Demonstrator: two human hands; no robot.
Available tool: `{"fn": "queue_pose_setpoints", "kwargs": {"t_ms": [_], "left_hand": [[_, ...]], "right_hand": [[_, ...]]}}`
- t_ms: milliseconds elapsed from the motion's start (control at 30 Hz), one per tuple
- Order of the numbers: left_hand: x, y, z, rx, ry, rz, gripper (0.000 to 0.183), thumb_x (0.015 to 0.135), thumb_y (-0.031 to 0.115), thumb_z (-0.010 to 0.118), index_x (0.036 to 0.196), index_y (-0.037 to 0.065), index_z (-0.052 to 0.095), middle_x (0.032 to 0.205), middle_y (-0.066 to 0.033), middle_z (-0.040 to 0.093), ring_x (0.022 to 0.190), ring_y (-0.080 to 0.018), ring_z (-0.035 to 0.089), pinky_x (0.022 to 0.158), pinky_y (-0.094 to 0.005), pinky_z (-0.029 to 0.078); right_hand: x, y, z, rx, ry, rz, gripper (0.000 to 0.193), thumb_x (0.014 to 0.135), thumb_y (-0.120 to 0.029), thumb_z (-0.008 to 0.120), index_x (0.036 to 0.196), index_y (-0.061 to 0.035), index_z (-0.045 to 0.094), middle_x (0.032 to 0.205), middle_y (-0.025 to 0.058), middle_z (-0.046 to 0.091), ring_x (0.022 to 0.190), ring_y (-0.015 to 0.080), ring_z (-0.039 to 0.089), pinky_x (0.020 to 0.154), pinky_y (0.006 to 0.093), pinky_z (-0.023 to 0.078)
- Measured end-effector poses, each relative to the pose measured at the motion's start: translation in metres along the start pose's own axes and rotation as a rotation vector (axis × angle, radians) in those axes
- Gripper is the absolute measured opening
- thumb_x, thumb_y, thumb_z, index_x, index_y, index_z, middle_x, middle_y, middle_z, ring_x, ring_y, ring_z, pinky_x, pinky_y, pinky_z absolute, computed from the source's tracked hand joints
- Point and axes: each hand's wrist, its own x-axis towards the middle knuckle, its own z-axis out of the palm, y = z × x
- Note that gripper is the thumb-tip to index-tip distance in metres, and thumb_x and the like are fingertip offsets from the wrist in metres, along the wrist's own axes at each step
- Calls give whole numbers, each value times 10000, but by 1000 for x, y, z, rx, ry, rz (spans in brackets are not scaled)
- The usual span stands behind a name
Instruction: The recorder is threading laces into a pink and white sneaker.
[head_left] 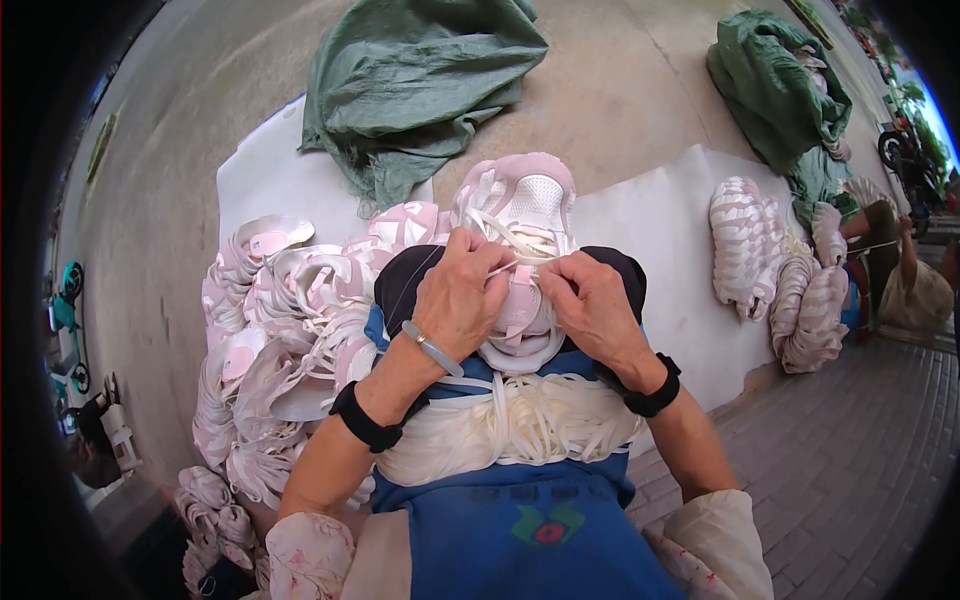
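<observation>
My left hand (458, 292) and right hand (596, 300) both pinch a white lace (500, 268), fingertips pressed together on it. The pink shoe upper (527, 205) rests on my lap (toe away from me, long axis fore-and-aft). Loose laces (510, 420) lie bundled on my blue apron (520, 530).

Bare grey concrete ground (620, 90) beyond hands, in daylight. White sheet (680, 230) spread under work area. Crumpled green woven sack (420, 70) ahead, second green sack (775, 85) far right. Grey brick paving (850, 470) right of hands. Teal scooter (65, 320) far left.
</observation>
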Motion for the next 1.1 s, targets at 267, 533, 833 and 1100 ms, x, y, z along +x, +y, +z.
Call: {"fn": "queue_pose_setpoints", "kwargs": {"t_ms": [267,533,833,1100], "left_hand": [[5,-6,1,-13,4,10,183,804,63,634,973,3,668,916,-139,560,844,-281,594,763,-342,477],[8,-10,3,-30,-10,24,185,804,64,650,981,15,675,903,-115,576,845,-247,593,760,-321,478],[7,-9,1,-30,-24,16,184,808,71,654,985,27,683,904,-106,588,855,-229,595,760,-313,481],[10,-8,-3,-55,-48,5,192,803,103,660,979,37,697,912,-149,583,855,-299,613,760,-366,499]], "right_hand": [[8,6,-1,136,-129,159,173,832,-138,629,848,30,668,775,173,645,660,284,613,630,342,478],[2,1,12,-214,90,-166,107,830,-99,624,803,1,651,771,164,567,709,347,613,618,426,487],[-3,-3,9,-125,108,-170,115,818,-42,614,930,-23,631,859,161,601,779,361,620,670,410,500],[1,1,15,-151,85,-268,107,819,-1,574,918,-30,598,837,147,606,763,347,611,659,413,494]]}}
